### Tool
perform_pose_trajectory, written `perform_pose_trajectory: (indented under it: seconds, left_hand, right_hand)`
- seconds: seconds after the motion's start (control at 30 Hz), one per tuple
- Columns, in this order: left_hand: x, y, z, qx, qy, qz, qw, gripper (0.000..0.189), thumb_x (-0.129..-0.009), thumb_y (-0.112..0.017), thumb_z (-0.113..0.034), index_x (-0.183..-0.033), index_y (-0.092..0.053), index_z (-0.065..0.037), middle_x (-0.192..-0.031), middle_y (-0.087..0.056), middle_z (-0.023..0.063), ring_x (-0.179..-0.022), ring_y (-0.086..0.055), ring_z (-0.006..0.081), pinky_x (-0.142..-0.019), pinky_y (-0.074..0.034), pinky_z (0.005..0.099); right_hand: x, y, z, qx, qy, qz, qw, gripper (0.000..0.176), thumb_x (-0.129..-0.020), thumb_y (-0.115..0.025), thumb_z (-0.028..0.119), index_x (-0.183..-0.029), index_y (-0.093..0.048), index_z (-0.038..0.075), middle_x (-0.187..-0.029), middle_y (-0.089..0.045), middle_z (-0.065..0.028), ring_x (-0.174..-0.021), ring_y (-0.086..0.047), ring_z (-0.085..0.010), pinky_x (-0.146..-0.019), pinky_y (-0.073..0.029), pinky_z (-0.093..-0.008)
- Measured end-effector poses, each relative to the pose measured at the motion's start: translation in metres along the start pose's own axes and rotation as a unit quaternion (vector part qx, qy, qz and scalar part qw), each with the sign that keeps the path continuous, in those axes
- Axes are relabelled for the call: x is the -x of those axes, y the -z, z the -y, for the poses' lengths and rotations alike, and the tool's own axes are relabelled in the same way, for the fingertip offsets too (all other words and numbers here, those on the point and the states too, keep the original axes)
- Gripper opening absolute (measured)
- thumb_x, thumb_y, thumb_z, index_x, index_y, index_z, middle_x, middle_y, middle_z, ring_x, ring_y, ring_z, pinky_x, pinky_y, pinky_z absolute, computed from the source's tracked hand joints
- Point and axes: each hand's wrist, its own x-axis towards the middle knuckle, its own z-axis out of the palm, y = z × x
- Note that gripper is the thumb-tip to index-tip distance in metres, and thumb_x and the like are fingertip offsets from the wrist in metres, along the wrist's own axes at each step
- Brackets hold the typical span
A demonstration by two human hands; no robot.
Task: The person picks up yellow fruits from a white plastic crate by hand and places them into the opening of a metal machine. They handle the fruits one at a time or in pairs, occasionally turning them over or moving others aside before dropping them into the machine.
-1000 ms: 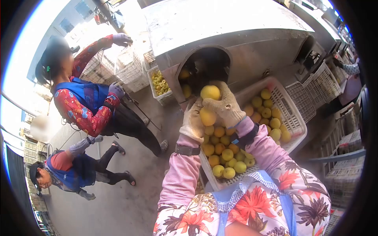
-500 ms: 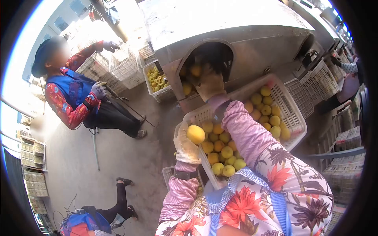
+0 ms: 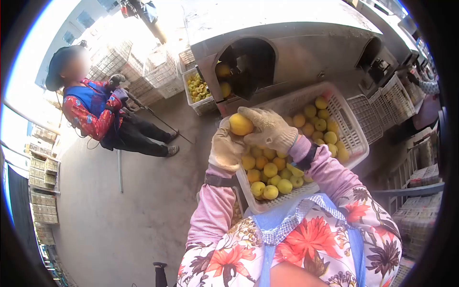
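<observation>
A yellow peach (image 3: 240, 124) is held between my two gloved hands, above the near left part of a white plastic crate (image 3: 351, 119). My left hand (image 3: 225, 147) is curled around it from the left and below. From the right, my right hand (image 3: 273, 130) closes on its side with thumb and fingers. Whether anything else sits in the right palm is hidden. Below the hands, several yellow and greenish peaches (image 3: 270, 169) fill the crate. Just beyond it stands a metal machine (image 3: 301, 57) with a dark arched opening (image 3: 260, 62), where more fruit (image 3: 224, 89) shows at the left.
A crate of cut fruit halves (image 3: 198, 88) stands left of the machine. Farther left, a person in a blue vest (image 3: 95, 110) holds a thin rod. Stacked crates (image 3: 392, 100) line the right side, where another person's sleeve (image 3: 425, 85) shows. Concrete floor (image 3: 138, 210) lies at left.
My right hand has come out of the machine's opening back to my left hand and now grips the peach. The left hand has risen slightly. The person at left has drawn their hands together.
</observation>
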Motion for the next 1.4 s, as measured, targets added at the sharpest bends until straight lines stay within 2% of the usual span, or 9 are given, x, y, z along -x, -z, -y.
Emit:
perform_pose_trajectory:
  seconds: [0.07, 0.17, 0.3, 0.47, 0.87, 1.07, 1.13, 1.2, 1.4]
  left_hand:
    - [-0.005, -0.001, 0.000, 0.379, 0.139, -0.032, 0.914, 0.040, -0.094, -0.066, -0.012, -0.129, -0.053, 0.001, -0.124, -0.066, 0.0109, -0.110, -0.065, 0.0196, -0.097, -0.053, 0.0334]
    - [0.000, -0.012, 0.015, -0.328, -0.022, -0.049, 0.943, 0.048, -0.083, -0.079, -0.007, -0.125, -0.057, 0.001, -0.117, -0.069, 0.0083, -0.103, -0.067, 0.0157, -0.091, -0.055, 0.0299]
    - [-0.003, -0.045, -0.007, -0.269, -0.029, -0.044, 0.962, 0.046, -0.084, -0.078, -0.009, -0.125, -0.058, 0.000, -0.117, -0.067, 0.0081, -0.103, -0.065, 0.0149, -0.091, -0.054, 0.0293]
    - [-0.036, -0.017, 0.032, 0.308, 0.040, -0.083, 0.947, 0.035, -0.097, -0.061, -0.019, -0.129, -0.053, -0.005, -0.123, -0.060, 0.0124, -0.120, -0.056, 0.0263, -0.106, -0.045, 0.0426]
    - [-0.014, -0.006, 0.054, 0.204, 0.121, -0.303, 0.923, 0.037, -0.099, -0.056, -0.025, -0.134, -0.054, -0.012, -0.123, -0.059, 0.0071, -0.112, -0.058, 0.0251, -0.095, -0.048, 0.0417]
    - [-0.030, -0.026, 0.102, -0.112, 0.240, -0.246, 0.932, 0.032, -0.096, -0.055, -0.022, -0.126, -0.058, -0.011, -0.117, -0.061, 0.0094, -0.107, -0.060, 0.0261, -0.096, -0.048, 0.0391]
    - [-0.032, -0.020, 0.156, -0.342, 0.276, -0.149, 0.886, 0.033, -0.094, -0.057, -0.020, -0.125, -0.060, -0.009, -0.119, -0.062, 0.0145, -0.110, -0.060, 0.0297, -0.097, -0.049, 0.0399]
    - [-0.032, -0.014, 0.202, -0.585, 0.264, -0.066, 0.764, 0.034, -0.091, -0.059, -0.018, -0.123, -0.061, -0.008, -0.120, -0.063, 0.0195, -0.113, -0.061, 0.0332, -0.098, -0.049, 0.0406]
    - [-0.055, 0.008, 0.212, -0.750, 0.325, -0.175, 0.550, 0.064, -0.090, -0.061, -0.037, -0.148, -0.039, -0.023, -0.147, -0.043, 0.0162, -0.130, -0.047, 0.0366, -0.098, -0.048, 0.0506]
  right_hand:
    - [0.008, -0.023, -0.030, -0.124, -0.017, -0.053, 0.991, 0.068, -0.084, -0.075, 0.030, -0.141, -0.049, 0.005, -0.131, -0.060, -0.0199, -0.120, -0.057, -0.0395, -0.105, -0.045, -0.0412]
    - [0.017, -0.032, -0.035, -0.373, -0.101, -0.068, 0.920, 0.066, -0.083, -0.075, 0.033, -0.140, -0.051, 0.009, -0.129, -0.060, -0.0179, -0.119, -0.057, -0.0389, -0.106, -0.043, -0.0437]
    - [0.021, -0.013, -0.015, -0.072, -0.086, -0.085, 0.990, 0.068, -0.078, -0.078, 0.037, -0.135, -0.053, 0.010, -0.129, -0.060, -0.0182, -0.121, -0.055, -0.0387, -0.106, -0.043, -0.0448]
    - [-0.015, -0.013, -0.023, -0.001, -0.129, -0.191, 0.973, 0.069, -0.081, -0.076, 0.043, -0.134, -0.052, 0.007, -0.118, -0.065, -0.0238, -0.112, -0.060, -0.0415, -0.098, -0.047, -0.0477]
    - [-0.144, -0.043, -0.083, 0.298, -0.005, -0.384, 0.874, 0.058, -0.086, -0.071, 0.043, -0.126, -0.057, 0.004, -0.123, -0.061, -0.0197, -0.106, -0.061, -0.0419, -0.090, -0.049, -0.0501]
    - [-0.099, 0.046, -0.010, 0.006, -0.128, -0.106, 0.986, 0.045, -0.093, -0.064, 0.034, -0.128, -0.061, 0.006, -0.119, -0.067, -0.0205, -0.109, -0.065, -0.0372, -0.092, -0.052, -0.0424]
    - [-0.047, 0.029, -0.068, -0.134, -0.063, -0.093, 0.985, 0.038, -0.097, -0.057, 0.029, -0.127, -0.063, 0.007, -0.121, -0.068, -0.0203, -0.111, -0.064, -0.0371, -0.095, -0.051, -0.0412]
    - [0.003, -0.001, -0.132, 0.100, -0.044, 0.002, 0.994, 0.037, -0.094, -0.060, 0.029, -0.124, -0.064, 0.008, -0.115, -0.068, -0.0208, -0.109, -0.064, -0.0384, -0.095, -0.050, -0.0431]
    - [0.030, -0.062, -0.210, 0.303, -0.128, 0.031, 0.944, 0.033, -0.080, -0.070, 0.014, -0.113, -0.066, 0.012, -0.110, -0.070, -0.0137, -0.108, -0.066, -0.0331, -0.093, -0.051, -0.0450]
